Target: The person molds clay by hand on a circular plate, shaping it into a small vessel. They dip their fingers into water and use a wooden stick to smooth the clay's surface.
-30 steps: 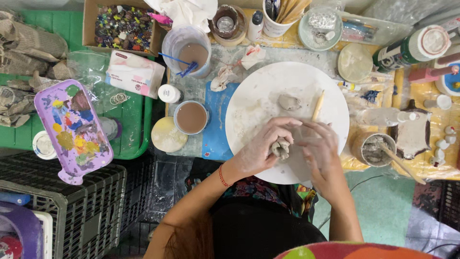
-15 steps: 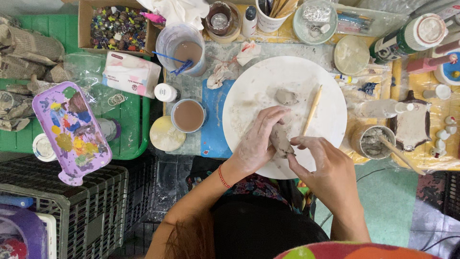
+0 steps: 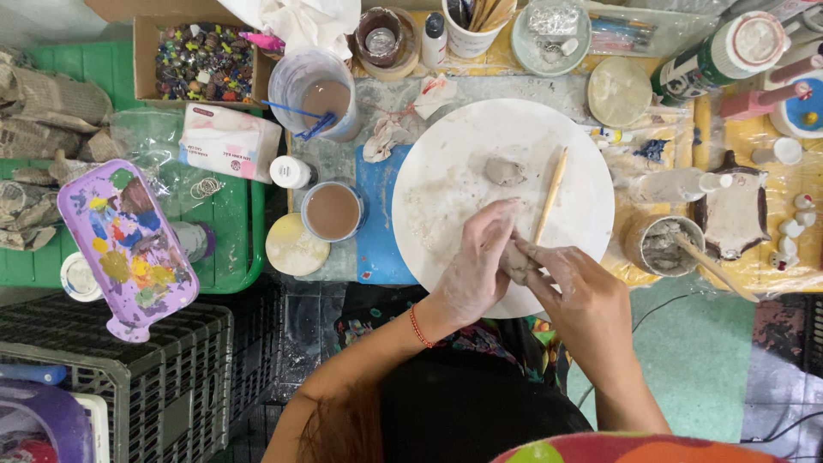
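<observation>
Cluttered with craft supplies, the bench (image 3: 386, 120) carries a round white board (image 3: 446, 184). Over its near edge a small grey clay lump (image 3: 517, 260) is pinched between the left hand (image 3: 474, 267) and right hand (image 3: 583, 296). A wooden stick (image 3: 550, 194) and another clay piece (image 3: 504, 171) lie on the board.

Wore a thin red bracelet (image 3: 417, 326) on the left wrist, at lower centre of the frame. Had bare forearms, no sleeves in view. Showed pale grey clay dust smeared over the left hand (image 3: 476, 270) and the right hand (image 3: 583, 296). Dressed in dark clothing with a bright floral patterned cloth (image 3: 480, 339) beneath.
</observation>
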